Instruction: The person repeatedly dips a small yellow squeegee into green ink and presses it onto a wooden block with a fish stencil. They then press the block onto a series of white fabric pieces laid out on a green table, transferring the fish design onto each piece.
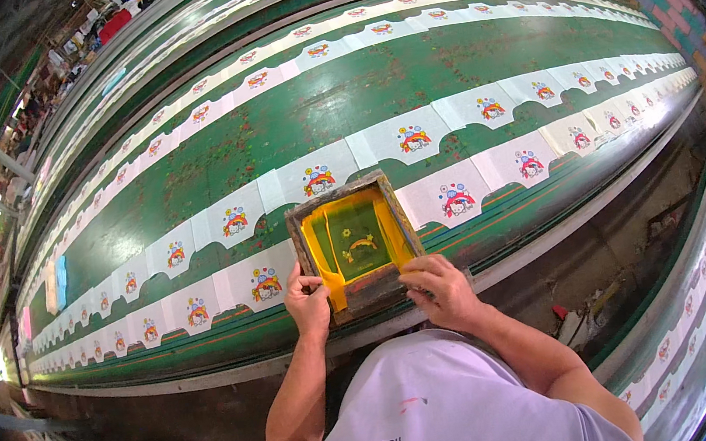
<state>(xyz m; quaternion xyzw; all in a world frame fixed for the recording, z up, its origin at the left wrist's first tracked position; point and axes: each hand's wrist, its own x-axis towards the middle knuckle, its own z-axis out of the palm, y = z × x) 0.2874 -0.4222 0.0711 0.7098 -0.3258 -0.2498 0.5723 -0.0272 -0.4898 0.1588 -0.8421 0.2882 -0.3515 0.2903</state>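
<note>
A wooden-edged screen printing frame (294, 228) lies over the near row of cloth pieces on the long green table. Yellow ink is smeared along the sides of its mesh (358, 236), and a small rainbow design shows in the middle. My left hand (309, 303) is closed at the frame's near left corner, beside a yellow-smeared strip. At the near right corner, my right hand (441, 289) curls its fingers over the edge. The cloth piece beneath the frame is mostly hidden. To the right lies a white cloth piece (479, 171) with a printed cartoon rainbow design.
Several rows of printed white cloth pieces run along the green table (328, 91). Blue cloth (61, 278) lies at its left end. A dark gap separates it from another table of cloth pieces (689, 303) at right. A painted block wall (679, 4) stands far right.
</note>
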